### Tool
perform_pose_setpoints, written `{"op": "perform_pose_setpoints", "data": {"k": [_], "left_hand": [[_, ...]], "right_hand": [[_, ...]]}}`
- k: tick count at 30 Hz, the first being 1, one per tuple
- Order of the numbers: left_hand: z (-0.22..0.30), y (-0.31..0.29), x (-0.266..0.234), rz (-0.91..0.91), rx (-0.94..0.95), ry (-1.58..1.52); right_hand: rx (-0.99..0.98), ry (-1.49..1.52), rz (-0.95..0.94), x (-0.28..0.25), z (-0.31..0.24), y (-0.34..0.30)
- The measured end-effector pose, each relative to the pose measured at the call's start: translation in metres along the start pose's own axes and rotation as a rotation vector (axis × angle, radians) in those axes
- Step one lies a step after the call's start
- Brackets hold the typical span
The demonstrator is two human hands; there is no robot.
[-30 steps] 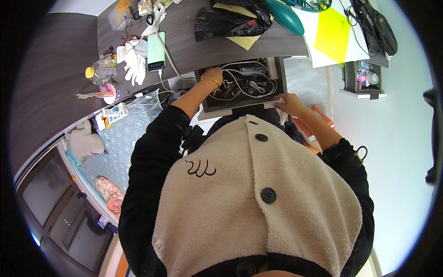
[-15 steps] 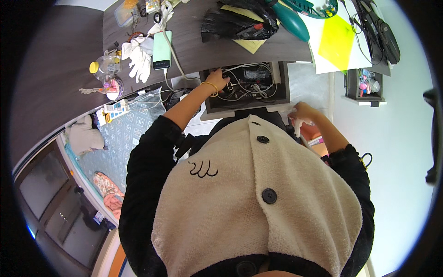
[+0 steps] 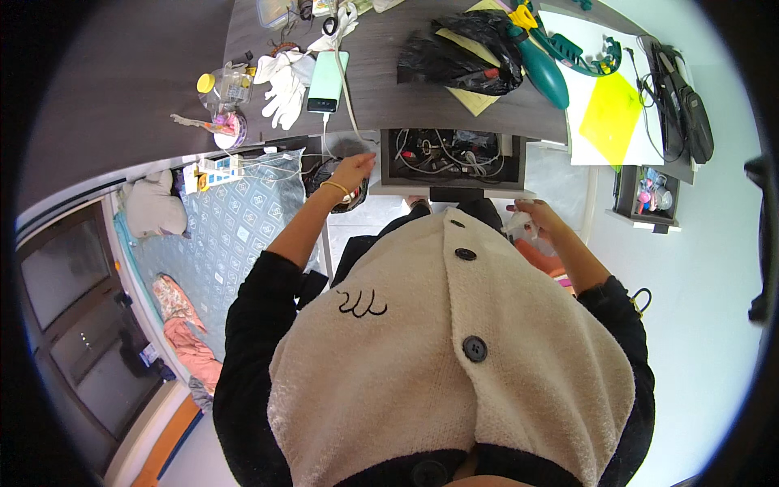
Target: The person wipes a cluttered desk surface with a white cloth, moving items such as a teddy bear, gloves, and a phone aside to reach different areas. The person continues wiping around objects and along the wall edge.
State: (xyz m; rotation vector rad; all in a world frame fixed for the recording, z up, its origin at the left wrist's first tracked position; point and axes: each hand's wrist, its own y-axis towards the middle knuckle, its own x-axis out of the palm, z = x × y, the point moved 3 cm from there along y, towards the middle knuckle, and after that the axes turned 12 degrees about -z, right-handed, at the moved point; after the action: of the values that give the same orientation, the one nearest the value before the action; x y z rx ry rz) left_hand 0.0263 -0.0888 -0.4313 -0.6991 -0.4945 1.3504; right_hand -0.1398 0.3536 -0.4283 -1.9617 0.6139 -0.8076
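A dark drawer (image 3: 507,180) stands pulled out below the desk, holding a tangle of pale and black cables (image 3: 477,166). My left hand (image 3: 355,172) is just left of the drawer, over a dark round bin (image 3: 350,201), its fingers drawn together; what they hold, if anything, is too small to make out. Low on the right, beside my body, my right hand (image 3: 545,221) is closed on a piece of crumpled, see-through white plastic (image 3: 523,217).
On the desk (image 3: 373,97) lie a pale green phone (image 3: 328,81) on a cable, white gloves (image 3: 286,91), a black plastic bag (image 3: 462,61) and a green tool (image 3: 542,73). A smaller open drawer (image 3: 649,217) holds small items at right. A yellow-capped bottle (image 3: 227,88) lies at left.
My left hand has come out of the drawer and moved left over the bin. The drawer sits further in under the desk. My right hand stays low on the right with the plastic.
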Motion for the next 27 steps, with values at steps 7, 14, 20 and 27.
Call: {"op": "perform_pose_setpoints", "data": {"k": [7,14,20,27], "left_hand": [[-0.002,0.047,0.004,0.088,0.053,-0.487],[-0.03,0.046,-0.009,0.37,0.047,-0.203],[-0.038,0.038,-0.016,0.456,0.142,-0.219],[-0.03,0.043,-0.011,0.386,0.199,-0.124]], "right_hand": [[-0.055,-0.045,0.109,0.01,-0.036,0.007],[-0.173,-0.063,0.124,-0.001,-0.058,0.025],[-0.393,-0.07,0.175,-0.009,-0.084,0.047],[-0.427,-0.12,0.152,-0.012,-0.109,0.057]]}}
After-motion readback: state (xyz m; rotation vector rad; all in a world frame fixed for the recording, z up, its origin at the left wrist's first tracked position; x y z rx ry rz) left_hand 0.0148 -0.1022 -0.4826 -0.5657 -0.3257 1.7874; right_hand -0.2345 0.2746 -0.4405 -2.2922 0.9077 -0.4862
